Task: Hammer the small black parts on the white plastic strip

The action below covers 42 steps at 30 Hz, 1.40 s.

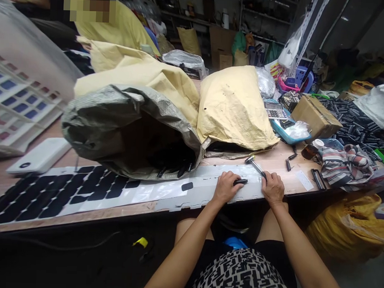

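My left hand point(225, 187) is closed around a short black cylindrical piece point(241, 182), its end sticking out to the right over a light grey board point(206, 184). In my right hand point(273, 187) I grip the dark handle of a small hammer point(256, 165). Its metal head lies up and to the left, just above the board. Behind my hands an open woven sack point(95, 119) lies on its side, with black pieces point(172, 158) in its mouth. To its right rests a second, yellowish sack point(236, 103).
A sheet of black stickers point(99, 182) covers the table's left front. On the right are a cardboard box point(317, 117), a blue tray point(282, 128), a brown bottle point(309, 151), a striped cloth point(345, 164) and heaped black parts point(356, 124). A person in yellow point(120, 28) sits beyond the sacks.
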Available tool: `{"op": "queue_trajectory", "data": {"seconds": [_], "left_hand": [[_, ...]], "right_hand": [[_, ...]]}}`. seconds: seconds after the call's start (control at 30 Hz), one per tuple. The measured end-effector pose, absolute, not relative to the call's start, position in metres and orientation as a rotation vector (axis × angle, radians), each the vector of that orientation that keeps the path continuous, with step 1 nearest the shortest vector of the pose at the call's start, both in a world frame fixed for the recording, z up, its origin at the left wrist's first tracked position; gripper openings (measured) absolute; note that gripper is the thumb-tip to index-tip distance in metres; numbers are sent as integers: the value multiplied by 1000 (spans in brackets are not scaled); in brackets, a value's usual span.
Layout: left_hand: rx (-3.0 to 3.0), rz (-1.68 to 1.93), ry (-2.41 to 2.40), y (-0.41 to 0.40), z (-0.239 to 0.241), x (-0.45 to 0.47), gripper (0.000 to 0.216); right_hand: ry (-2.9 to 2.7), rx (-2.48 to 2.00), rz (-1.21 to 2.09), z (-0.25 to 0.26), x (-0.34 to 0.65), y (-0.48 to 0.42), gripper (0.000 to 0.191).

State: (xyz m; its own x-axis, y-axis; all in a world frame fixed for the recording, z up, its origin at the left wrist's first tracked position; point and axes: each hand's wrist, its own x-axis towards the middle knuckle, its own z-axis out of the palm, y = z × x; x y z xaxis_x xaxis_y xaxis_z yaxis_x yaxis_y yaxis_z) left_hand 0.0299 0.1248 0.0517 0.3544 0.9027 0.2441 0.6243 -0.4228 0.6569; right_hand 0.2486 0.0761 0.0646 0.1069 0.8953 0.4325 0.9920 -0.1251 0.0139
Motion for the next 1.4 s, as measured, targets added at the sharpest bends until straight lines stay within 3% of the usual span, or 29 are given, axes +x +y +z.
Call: {"op": "queue_trajectory", "data": {"seconds": [0.2, 0.57, 1.23, 1.4], "left_hand": [[2060, 838, 1257, 133, 44, 23, 20], [2000, 878, 1254, 136, 39, 26, 17], [1954, 871, 1272, 134, 46, 27, 16], [1983, 883, 1275, 135, 47, 28, 20]], "right_hand": [[-1887, -2079, -373, 67, 256, 78, 33], [-1645, -1695, 261, 102, 230, 7, 34], [-1713, -1705, 347, 84, 208, -14, 34], [-1699, -1814, 232, 87, 222, 4, 34]]}}
